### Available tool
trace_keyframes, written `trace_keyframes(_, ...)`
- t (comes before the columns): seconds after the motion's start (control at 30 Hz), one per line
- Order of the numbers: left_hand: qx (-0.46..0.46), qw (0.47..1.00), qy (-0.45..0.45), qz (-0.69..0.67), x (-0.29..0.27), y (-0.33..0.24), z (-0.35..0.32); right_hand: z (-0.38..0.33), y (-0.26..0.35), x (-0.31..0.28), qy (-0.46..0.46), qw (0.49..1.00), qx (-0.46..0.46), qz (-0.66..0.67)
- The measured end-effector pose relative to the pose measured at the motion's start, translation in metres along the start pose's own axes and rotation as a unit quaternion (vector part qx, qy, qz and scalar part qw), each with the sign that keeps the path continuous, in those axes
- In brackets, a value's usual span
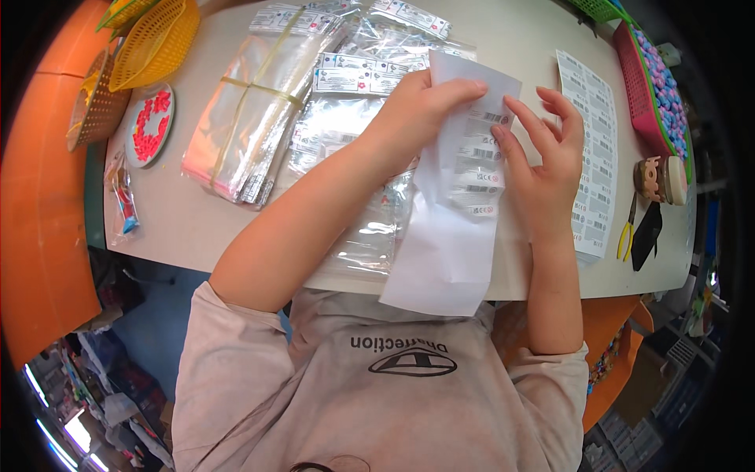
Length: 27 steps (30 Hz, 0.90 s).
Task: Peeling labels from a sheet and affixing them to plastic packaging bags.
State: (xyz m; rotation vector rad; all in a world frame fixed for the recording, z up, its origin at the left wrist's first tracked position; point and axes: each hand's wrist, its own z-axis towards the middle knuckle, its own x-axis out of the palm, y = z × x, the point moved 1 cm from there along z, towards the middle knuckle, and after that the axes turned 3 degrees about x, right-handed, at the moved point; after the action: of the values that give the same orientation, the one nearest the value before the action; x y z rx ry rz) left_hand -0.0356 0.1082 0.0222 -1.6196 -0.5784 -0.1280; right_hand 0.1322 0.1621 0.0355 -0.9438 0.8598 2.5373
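Note:
A long white sheet of barcode labels (464, 212) slants down over the table's near edge, several labels still on its upper part and its lower part bare and creased. My left hand (425, 106) grips the sheet near its top, thumb on the face and the other fingers behind it. By the sheet's right edge is my right hand (543, 153), its thumb and index tips at the labels but apart, the other fingers loosely spread. I see no label between them. Beneath my left forearm lie clear plastic bags (354, 126) with printed header strips, partly hidden.
A banded stack of clear bags (252, 102) lies left. Beyond it are a plate of red pieces (149, 126) and yellow baskets (157, 43). On the right are more label sheets (594, 157), yellow-handled pliers (627, 236), a jar (661, 179) and a pink basket of beads (649, 94).

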Motion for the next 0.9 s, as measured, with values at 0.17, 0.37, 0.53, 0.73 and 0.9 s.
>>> trace_keyframes(0.17,-0.026,0.999,-0.021,0.009,0.003,0.006,0.0,-0.004,0.006,-0.002,0.035,0.998,-0.043,0.034)
trace_keyframes(0.37,0.043,0.992,-0.111,-0.039,-0.024,-0.016,0.015,-0.019,0.028,-0.045,0.148,0.97,0.168,0.096)
trace_keyframes(0.53,-0.022,0.967,-0.123,-0.221,-0.054,-0.047,0.027,-0.047,0.032,-0.039,0.243,0.933,0.257,0.068)
trace_keyframes(0.73,0.181,0.945,-0.042,-0.269,-0.107,-0.077,0.021,-0.051,0.034,-0.026,0.234,0.938,0.256,0.021)
trace_keyframes(0.9,0.193,0.941,-0.053,-0.274,-0.128,-0.097,0.013,-0.057,0.025,-0.028,0.265,0.895,0.346,0.095)
